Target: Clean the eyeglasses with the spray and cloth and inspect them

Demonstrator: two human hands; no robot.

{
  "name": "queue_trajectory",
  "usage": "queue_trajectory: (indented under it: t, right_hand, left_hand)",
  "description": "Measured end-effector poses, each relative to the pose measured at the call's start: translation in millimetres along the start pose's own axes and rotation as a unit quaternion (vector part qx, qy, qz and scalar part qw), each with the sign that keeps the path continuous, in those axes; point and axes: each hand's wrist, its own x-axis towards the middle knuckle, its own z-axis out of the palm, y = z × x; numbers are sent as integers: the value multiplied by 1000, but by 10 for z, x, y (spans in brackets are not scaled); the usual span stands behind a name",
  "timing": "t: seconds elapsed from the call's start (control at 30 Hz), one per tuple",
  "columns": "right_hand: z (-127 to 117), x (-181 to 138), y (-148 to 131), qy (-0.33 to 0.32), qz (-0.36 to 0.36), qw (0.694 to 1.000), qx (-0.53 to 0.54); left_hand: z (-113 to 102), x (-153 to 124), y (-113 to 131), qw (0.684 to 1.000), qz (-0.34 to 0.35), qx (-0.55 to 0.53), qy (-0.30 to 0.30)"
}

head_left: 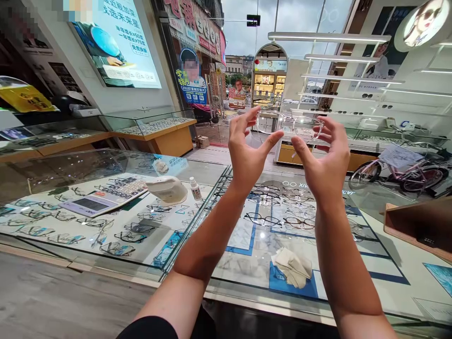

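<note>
A pair of clear-framed eyeglasses (271,121) is held up above the glass display counter, between both hands. My left hand (247,143) pinches one side of the frame, its thumb below and fingers above. On the other side, my right hand (325,153) grips the rim the same way. The transparent frame is hard to make out against the bright shop window. Below the hands, a crumpled pale cloth (292,267) lies on the counter top. Rows of eyeglasses (263,219) show through the glass beneath.
To the left, a calculator (106,197), a white device (167,189) and a small spray bottle (195,189) stand on the glass counter (212,165). A brown wooden box-like object (416,230) is at the right. Farther off are a mirror (270,75) and a bicycle (402,172).
</note>
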Motion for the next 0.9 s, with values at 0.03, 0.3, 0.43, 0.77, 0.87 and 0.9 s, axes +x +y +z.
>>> queue_trajectory:
  t: [0.03, 0.3, 0.43, 0.77, 0.87, 0.9]
  right_hand:
    - [-3, 3, 1, 2, -1, 1000, -1]
    - [-14, -11, 48, -20, -14, 999, -31]
    - [-14, -15, 29, -24, -5, 999, -23]
    - [2, 6, 102, -43, 41, 998, 26]
    - [15, 10, 109, -39, 58, 997, 37]
    - [15, 11, 105, -37, 59, 997, 37]
  left_hand:
    - [7, -5, -4, 1000, -5, 0, -1]
    - [37, -32, -9, 1000, 8, 16, -2]
    - [34, -28, 22, 999, 27, 32, 9]
    - [34, -58, 103, 999, 28, 41, 16]
    - [37, -60, 94, 999, 28, 43, 18]
    - [38, -58, 89, 999, 22, 38, 17]
